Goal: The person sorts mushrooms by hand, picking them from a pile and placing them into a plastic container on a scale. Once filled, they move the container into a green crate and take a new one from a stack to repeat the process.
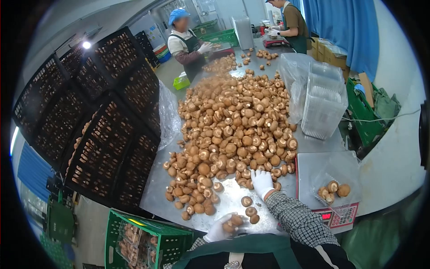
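Lying on metal table [230, 196]: mushrooms [246, 121]; black crates [112, 148] alongside, blue curtain [360, 31] beyond.

Mushrooms [236, 220] partly hide the left hand [217, 230]; the view's top edge crops one co-worker [294, 23].

Mushrooms [237, 127] lie left of the scale [308, 172].

A passage is left across the near tabletop [230, 197], interrupted by three loose shiitake mushrooms [251, 211]. Forward reach is blocked by the shiitake heap [237, 123], rightward by the digital scale [310, 166]; clearance along the heap's hazy far-left edge cannot be judged well.
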The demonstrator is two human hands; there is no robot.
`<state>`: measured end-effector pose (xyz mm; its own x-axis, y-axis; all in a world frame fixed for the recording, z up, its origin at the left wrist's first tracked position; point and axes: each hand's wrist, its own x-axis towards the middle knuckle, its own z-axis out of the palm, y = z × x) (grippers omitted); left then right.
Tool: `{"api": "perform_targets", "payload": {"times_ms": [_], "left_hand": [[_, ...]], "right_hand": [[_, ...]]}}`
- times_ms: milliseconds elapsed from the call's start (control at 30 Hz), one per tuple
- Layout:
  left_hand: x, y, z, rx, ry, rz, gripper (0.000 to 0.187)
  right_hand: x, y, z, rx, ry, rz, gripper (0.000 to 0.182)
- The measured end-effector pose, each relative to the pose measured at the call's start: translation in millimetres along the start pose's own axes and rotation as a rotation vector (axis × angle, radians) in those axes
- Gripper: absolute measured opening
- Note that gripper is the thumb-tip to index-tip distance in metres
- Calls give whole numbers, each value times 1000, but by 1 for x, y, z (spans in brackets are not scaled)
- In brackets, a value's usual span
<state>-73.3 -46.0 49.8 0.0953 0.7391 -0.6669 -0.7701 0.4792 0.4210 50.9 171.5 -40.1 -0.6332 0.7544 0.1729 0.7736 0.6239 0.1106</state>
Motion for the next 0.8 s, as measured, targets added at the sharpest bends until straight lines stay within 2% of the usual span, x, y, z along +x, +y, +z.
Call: {"api": "perform_targets", "payload": {"times_ms": [33, 100, 167, 300, 400, 433, 467, 533, 633, 700, 767, 800], "left_hand": [[2, -1, -1, -6, -25, 0, 33], [5, 0, 0, -16, -88, 1, 34], [3, 0, 3, 22, -45, -8, 35], [-7, 1, 11, 28, -103, 9, 33], [-10, -1, 6, 25, -112, 16, 33], [-8, -3, 2, 26, -130, 18, 33], [-7, -4, 0, 28, -151, 22, 33], [8, -7, -21, 79, -229, 16, 34], [-1, -3, -4, 136, -236, 24, 38], [-2, -2, -5, 131, -275, 14, 40], [4, -2, -16, 132, -290, 8, 42], [6, -3, -19, 131, -296, 7, 43]], "right_hand": [[-3, 1, 6, -31, 83, -35, 38], [-8, 4, 5, -7, 81, -15, 35], [-8, 9, 6, 68, 83, -4, 32], [-11, 14, -19, 339, 7, 129, 38], [-28, 10, -44, 973, 250, 356, 36], [-31, 9, -51, 1474, 130, 412, 36], [-34, 10, -38, 1717, 82, 371, 37], [-48, 10, -79, 2322, -238, 491, 34], [-78, 10, -117, 2348, -341, 268, 34], [-88, 12, -98, 2302, -336, 93, 35], [-97, 10, -92, 2291, -347, 90, 35], [-101, 7, -95, 2303, -362, 174, 33]]}}
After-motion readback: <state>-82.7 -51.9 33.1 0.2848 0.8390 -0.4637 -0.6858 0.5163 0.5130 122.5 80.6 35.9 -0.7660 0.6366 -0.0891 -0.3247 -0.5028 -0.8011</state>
